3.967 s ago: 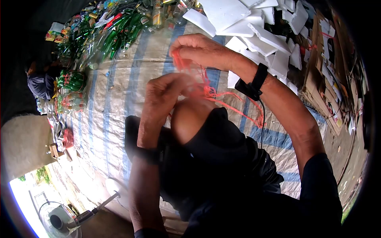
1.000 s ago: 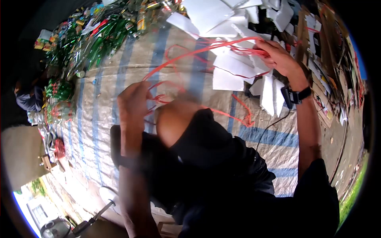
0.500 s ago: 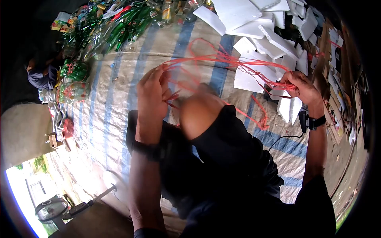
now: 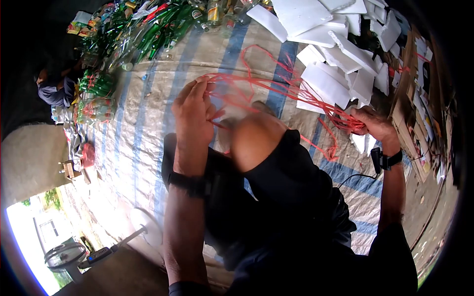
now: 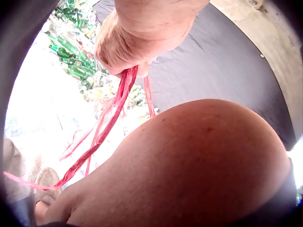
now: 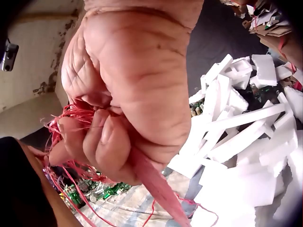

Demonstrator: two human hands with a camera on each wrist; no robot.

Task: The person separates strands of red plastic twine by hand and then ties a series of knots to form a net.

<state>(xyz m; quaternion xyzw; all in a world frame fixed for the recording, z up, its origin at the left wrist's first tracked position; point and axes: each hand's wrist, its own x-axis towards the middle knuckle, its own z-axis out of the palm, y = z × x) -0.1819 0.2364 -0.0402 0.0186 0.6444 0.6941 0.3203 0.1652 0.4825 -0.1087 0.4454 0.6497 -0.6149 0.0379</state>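
Note:
Several strands of red plastic twine (image 4: 276, 85) stretch between the two hands above the bent knee (image 4: 256, 140). The left hand (image 4: 192, 111) pinches one end of the bundle, and in the left wrist view red strands (image 5: 106, 130) hang below the left hand (image 5: 147, 33). At the other end the right hand (image 4: 376, 123) grips the bundle. The right wrist view shows the right hand's (image 6: 132, 90) fingers curled round the twine (image 6: 158, 189), with frayed ends bunched beside them. A looser length lies on the striped sheet (image 4: 153, 103) beyond the knee.
White foam boards (image 4: 323, 84) are piled at the upper right, beside stacked cardboard (image 4: 414, 108). Green and clear bottles (image 4: 158, 29) lie at the upper left, with bundled bottles (image 4: 96, 84) near another person (image 4: 55, 91). A fan (image 4: 64, 254) stands at the lower left.
From close together four seconds ago, the hands have moved far apart, and the twine now stretches between them. Over the last half second the right hand has lowered slightly.

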